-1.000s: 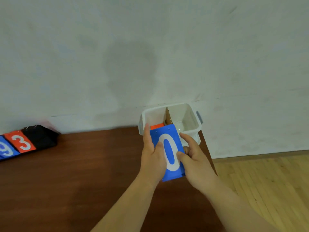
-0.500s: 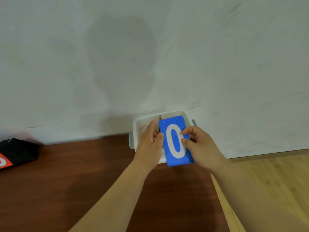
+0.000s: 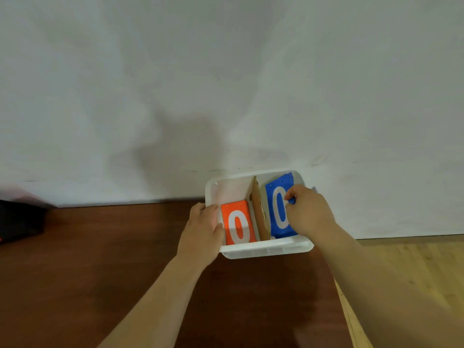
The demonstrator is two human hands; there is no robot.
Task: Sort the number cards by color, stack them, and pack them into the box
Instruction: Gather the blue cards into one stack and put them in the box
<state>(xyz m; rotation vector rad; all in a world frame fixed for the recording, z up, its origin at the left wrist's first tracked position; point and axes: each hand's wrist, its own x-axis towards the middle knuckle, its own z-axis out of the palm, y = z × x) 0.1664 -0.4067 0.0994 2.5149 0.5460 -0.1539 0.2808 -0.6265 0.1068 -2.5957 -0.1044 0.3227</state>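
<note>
Head: right hand pinches blue card beside divider — left hand grips box rim.

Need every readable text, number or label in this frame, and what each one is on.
"0": white, on the orange card in the left compartment of the box.
"0": white, on the blue card in the right compartment, pinched by the right hand.
Black object at the left edge: nothing readable on it.
</note>
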